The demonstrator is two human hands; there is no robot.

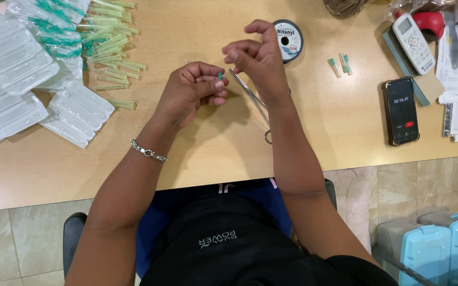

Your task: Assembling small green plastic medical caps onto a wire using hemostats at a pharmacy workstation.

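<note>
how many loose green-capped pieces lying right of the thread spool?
2: the green-capped pieces lie side by side on the table, between the thread spool and the remote. Neither hand touches them.

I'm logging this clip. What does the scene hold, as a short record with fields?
left hand: pinches a small green-hubbed needle
right hand: raised, fingers pinched beside the needle
scissors: on the table, under the right hand
spool: behind the right hand
packets: far left
phone: right, showing a timer
</note>
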